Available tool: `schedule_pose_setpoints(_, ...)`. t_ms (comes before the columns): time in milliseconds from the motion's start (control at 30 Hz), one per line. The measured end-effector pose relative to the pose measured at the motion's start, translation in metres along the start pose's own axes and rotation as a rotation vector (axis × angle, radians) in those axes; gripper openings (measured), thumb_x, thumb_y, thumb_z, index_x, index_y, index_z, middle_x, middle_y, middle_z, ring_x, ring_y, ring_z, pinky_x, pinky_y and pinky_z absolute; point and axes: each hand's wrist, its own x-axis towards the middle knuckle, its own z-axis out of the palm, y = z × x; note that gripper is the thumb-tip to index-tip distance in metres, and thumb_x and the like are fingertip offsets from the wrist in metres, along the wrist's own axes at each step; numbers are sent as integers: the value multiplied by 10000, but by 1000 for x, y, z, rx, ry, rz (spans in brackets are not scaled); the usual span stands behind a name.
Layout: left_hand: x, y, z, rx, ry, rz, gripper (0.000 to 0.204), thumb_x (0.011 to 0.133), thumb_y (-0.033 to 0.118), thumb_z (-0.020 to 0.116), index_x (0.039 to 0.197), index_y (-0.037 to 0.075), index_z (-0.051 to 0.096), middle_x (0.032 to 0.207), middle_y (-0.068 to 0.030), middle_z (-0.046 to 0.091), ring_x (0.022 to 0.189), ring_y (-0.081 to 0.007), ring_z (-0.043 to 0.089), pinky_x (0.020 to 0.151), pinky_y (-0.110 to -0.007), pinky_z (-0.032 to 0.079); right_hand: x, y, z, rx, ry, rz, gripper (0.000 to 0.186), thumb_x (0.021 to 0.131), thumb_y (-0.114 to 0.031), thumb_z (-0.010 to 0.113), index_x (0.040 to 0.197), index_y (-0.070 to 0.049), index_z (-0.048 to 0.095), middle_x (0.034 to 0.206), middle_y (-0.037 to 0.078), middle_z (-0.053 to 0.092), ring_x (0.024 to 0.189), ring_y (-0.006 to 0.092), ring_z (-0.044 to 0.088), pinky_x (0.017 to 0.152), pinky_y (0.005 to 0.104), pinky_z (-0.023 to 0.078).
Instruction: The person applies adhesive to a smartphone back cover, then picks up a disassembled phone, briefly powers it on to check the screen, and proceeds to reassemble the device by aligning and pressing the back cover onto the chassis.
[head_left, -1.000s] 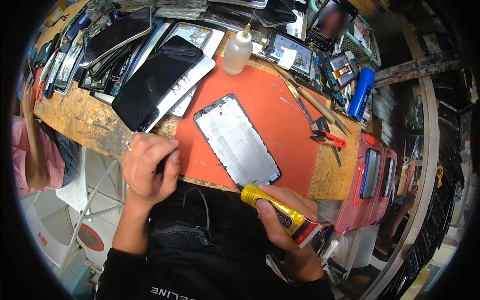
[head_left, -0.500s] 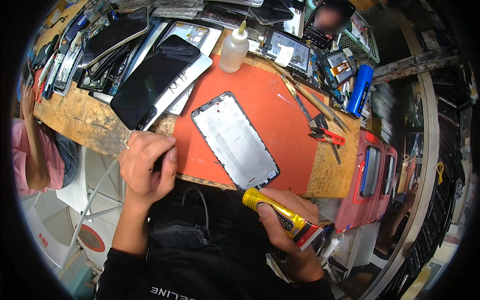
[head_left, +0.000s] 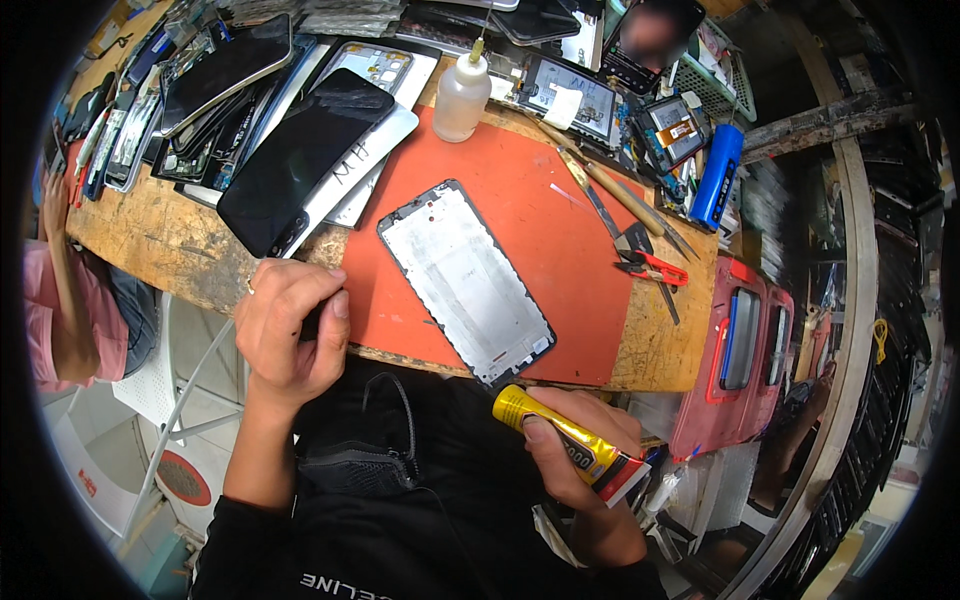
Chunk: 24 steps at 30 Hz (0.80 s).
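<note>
My left hand [head_left: 292, 330] rests at the bench's near edge with fingers loosely curled and nothing visible in them. My right hand [head_left: 555, 450] grips a yellow-and-black tube [head_left: 525, 412] with a red-and-white tail end, its dark tip pointing up-left, just below a phone frame panel [head_left: 465, 285]. That silver panel with a black rim lies diagonally on an orange mat [head_left: 550, 230]; whether the tip touches it I cannot tell. A dark phone [head_left: 290, 170] lies on pale panels to the upper left. A translucent bottle with a needle top [head_left: 462, 100] stands at the mat's far side.
Stacked phones and parts [head_left: 225, 85] crowd the back left. Tweezers, wooden-handled tools and red snips [head_left: 655, 268] lie right, near a blue cylindrical device [head_left: 716, 178] and green basket [head_left: 725, 80]. A pink plastic fixture [head_left: 730, 360] is below. Another person in pink [head_left: 70, 320] is at far left.
My right hand and the tube have shifted slightly right and down. My left hand keeps its curled shape. The whole scene sits slightly higher and further left in the picture.
</note>
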Motion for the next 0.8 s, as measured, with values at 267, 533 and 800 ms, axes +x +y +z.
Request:
schedule_pose_setpoints(267,0,2,-1,9,-14,-16,238,796,-73,710,1016,-3,654,839,-121,679,698,-263,652,607,-341,491,5,-6,0,8,-29,52,250,882,-20,765,1116,56,722,916,187,760,783,244,762,709,301,589)
schedule_pose_setpoints(533,0,1,0,12,-13,-6,235,788,-72,713,1006,-5,657,843,-117,682,694,-262,653,602,-338,488,10,0,6,36,-15,14,268,883,-14,771,1138,51,722,934,201,765,809,246,771,715,308,599)
schedule_pose_setpoints(800,0,1,0,19,-20,-4,249,772,-78,717,1003,-6,655,845,-116,685,694,-260,655,609,-337,500,16,-1,9,47,-24,0,265,879,-3,763,1134,54,719,941,201,767,811,255,774,719,310,602)
